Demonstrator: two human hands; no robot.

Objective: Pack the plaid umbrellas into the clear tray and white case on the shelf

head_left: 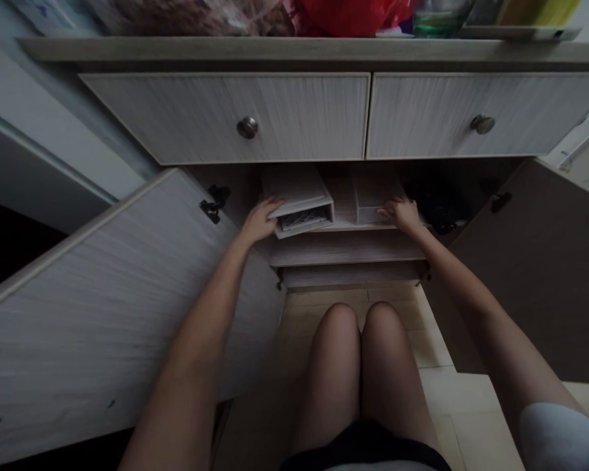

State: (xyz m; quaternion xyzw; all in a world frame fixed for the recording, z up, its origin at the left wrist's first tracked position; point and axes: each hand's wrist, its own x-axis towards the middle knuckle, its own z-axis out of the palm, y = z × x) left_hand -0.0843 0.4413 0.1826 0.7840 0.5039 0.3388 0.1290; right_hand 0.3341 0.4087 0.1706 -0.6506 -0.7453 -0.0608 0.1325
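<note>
Gripping the box (297, 186) with criss-crossed contents (304, 219), my left hand (260, 221) reached the shelf's (344, 218) front edge. My right hand (403, 214) bent onto the second box (375, 188), grip unclear.

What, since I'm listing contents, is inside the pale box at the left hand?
Inside the pale box, thin crisscrossing lines show through the front opening; what they belong to is unclear. The box's top and walls hide the rest.

Dim overall: shadow fills the grey wood-grain cabinet (299, 118); below it, pale rectangular floor tiles (454, 396) look brighter; above it, a red plastic bag (353, 14) blurs.
</note>
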